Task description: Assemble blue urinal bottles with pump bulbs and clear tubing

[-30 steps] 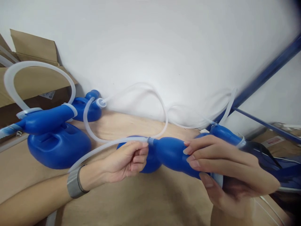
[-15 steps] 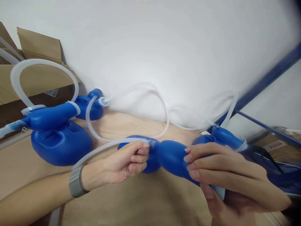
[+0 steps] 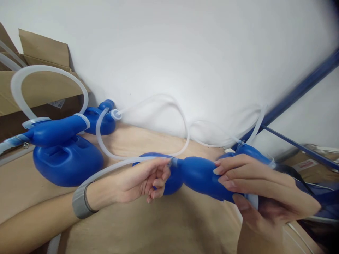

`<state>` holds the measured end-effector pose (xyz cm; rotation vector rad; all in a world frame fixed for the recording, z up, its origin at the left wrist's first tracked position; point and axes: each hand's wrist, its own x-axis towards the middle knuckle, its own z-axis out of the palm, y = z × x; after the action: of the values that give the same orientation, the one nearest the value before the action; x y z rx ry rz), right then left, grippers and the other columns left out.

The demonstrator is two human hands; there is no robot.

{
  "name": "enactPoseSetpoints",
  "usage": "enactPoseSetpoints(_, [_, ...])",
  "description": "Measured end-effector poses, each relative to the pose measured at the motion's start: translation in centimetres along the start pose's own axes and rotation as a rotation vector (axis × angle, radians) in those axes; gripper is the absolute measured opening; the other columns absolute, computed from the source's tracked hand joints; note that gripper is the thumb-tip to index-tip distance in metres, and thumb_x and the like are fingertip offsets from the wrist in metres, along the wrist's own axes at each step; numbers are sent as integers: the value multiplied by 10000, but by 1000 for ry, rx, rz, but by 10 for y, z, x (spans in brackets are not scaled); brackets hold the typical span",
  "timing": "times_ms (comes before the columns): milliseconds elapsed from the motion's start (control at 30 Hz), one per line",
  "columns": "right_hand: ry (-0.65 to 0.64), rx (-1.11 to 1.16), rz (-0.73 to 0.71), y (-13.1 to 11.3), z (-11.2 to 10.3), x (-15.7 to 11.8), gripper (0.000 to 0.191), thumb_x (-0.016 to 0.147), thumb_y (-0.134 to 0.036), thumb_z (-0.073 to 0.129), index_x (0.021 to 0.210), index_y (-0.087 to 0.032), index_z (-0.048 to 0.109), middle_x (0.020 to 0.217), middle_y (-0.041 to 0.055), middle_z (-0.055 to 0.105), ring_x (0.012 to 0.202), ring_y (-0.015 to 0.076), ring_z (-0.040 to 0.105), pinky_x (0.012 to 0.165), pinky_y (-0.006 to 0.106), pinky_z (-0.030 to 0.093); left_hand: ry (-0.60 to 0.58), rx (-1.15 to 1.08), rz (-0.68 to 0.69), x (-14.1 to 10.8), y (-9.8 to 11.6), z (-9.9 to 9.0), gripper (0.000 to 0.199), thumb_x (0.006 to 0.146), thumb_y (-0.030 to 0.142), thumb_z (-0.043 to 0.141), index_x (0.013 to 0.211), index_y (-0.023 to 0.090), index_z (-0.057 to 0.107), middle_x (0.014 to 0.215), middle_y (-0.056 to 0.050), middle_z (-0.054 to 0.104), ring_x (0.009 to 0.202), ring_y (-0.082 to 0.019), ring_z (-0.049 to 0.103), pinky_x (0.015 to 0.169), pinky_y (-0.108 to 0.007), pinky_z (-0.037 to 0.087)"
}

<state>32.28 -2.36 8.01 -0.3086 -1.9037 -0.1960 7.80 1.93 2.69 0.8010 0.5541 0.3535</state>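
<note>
My right hand (image 3: pixel 262 190) is wrapped round a blue plastic funnel-like piece (image 3: pixel 200 174) with a white rim partly hidden by the fingers. The narrow tip of this piece points left, with the end of a translucent tube (image 3: pixel 113 170) over it. Right by that joint, my left hand (image 3: pixel 147 180) pinches the tube between thumb and forefinger, its other fingers loosely curled. Behind both hands stands a blue plastic jug (image 3: pixel 173 185), partly covered by the funnel-like piece and my left hand.
At left, another blue jug (image 3: pixel 67 165) stands by an open cardboard box (image 3: pixel 45 88). A smaller-looking blue jug (image 3: pixel 102 123) sits near the wall. More blue parts (image 3: pixel 250 151) lie behind my right hand, beside a blue metal frame (image 3: pixel 296 91). A tube loops against the wall.
The blue funnel-like piece has shifted slightly right. The lower fingers of my left hand have loosened from a tight curl, while its pinch stays near the joint. My right hand has turned slightly.
</note>
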Motion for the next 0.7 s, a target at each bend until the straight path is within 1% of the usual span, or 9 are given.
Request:
enactPoseSetpoints(67, [1,-16,12,1,-8,-1,169,773,-104,714,873,-193,818,656,30,730,609,260,741,505,409,636,28,78,53,-3,3,-1,445,872,601,657,718,211,507,559,72,413,445,-89,433,415,-204,344])
enactPoseSetpoints(133, [35,-18,62,3,-15,-2,149,802,-136,732,887,-210,828,668,31,734,631,260,740,540,421,634,117,246,186,-7,8,-3,423,899,569,631,718,209,501,564,65,437,477,-101,469,474,-225,379])
enactPoseSetpoints(200, [101,10,145,6,-20,-2,116,830,-188,750,889,-237,837,673,30,731,638,251,726,565,422,629,280,527,397,-13,12,-6,372,925,547,638,797,208,556,619,50,512,542,-120,513,536,-248,405])
enactPoseSetpoints(300, [173,127,277,12,-20,-5,84,846,-278,775,887,-271,848,683,30,728,661,247,714,592,422,637,554,1044,767,-23,17,-11,347,922,518,714,1100,224,672,818,16,630,721,-162,586,672,-291,456])
enactPoseSetpoints(367, [189,220,357,17,-16,-8,81,839,-291,791,889,-269,851,697,31,731,693,247,720,629,423,652,607,1300,926,-27,18,-14,387,940,495,722,1229,240,693,977,-18,677,878,-194,626,795,-321,476])
enactPoseSetpoints(433, [197,296,412,22,-9,-11,76,833,-272,801,891,-257,848,716,29,738,732,244,731,671,415,661,508,1419,927,-27,17,-16,332,992,472,673,1226,239,709,1080,-37,696,971,-208,647,863,-328,479])
enactPoseSetpoints(533, [230,367,497,29,2,-14,82,810,-211,787,862,-248,838,733,21,746,755,233,741,711,396,660,392,1415,828,-22,15,-17,258,1064,417,565,1069,210,718,989,-26,694,897,-185,653,820,-302,478])
enactPoseSetpoints(600, [260,390,564,32,8,-15,126,777,-163,752,825,-249,831,726,15,749,743,228,743,722,392,658,413,1386,795,-17,15,-18,286,1073,413,533,980,200,702,908,-16,675,834,-179,634,783,-300,465])
enactPoseSetpoints(700, [294,396,620,32,13,-14,197,729,-115,705,798,-249,833,716,11,756,741,222,748,739,385,655,450,1347,747,-13,15,-19,325,1064,459,514,944,201,670,898,-17,673,834,-191,618,780,-315,452])
